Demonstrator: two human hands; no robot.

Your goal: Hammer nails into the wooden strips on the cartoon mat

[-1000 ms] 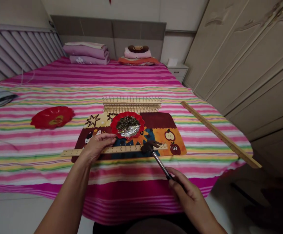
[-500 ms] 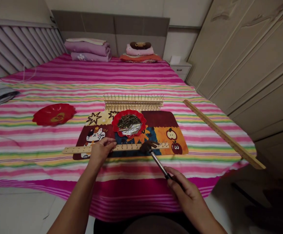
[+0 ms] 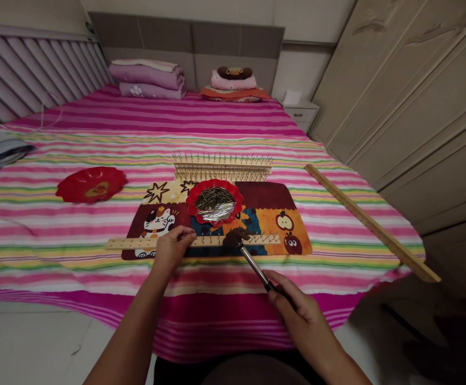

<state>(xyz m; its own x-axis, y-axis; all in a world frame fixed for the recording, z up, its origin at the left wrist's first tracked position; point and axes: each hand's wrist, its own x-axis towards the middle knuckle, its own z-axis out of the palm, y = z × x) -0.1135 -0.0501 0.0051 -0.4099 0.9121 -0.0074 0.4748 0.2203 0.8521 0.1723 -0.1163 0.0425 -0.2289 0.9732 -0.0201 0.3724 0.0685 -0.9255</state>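
Observation:
My left hand (image 3: pixel 173 247) is closed in a pinch over a pale wooden strip (image 3: pixel 132 244) with a row of holes. Whatever sits between its fingertips is too small to make out. In my right hand (image 3: pixel 297 307) is a hammer (image 3: pixel 254 266), gripped by its dark handle end. Its dark head is over the strip, to the right of my left fingers, hiding part of it. Several nails (image 3: pixel 270 238) stand along the strip's right half, some tilted. Just behind, a red scalloped bowl (image 3: pixel 190 202) holds a heap of loose nails (image 3: pixel 211 199).
Beneath the strip lies a patterned mat (image 3: pixel 265 195). Behind it are wooden strips full of upright nails (image 3: pixel 222 167). Another perforated wooden strip (image 3: pixel 369 222) lies at the right, near the bed's edge. A red dish (image 3: pixel 92 184) is at the left. Folded bedding (image 3: pixel 148 80) is at the far end.
The hammer and my right hand have shifted slightly left, bringing the hammer head nearer my left fingers. My left hand keeps its pinch at the strip. The whole view has moved a little.

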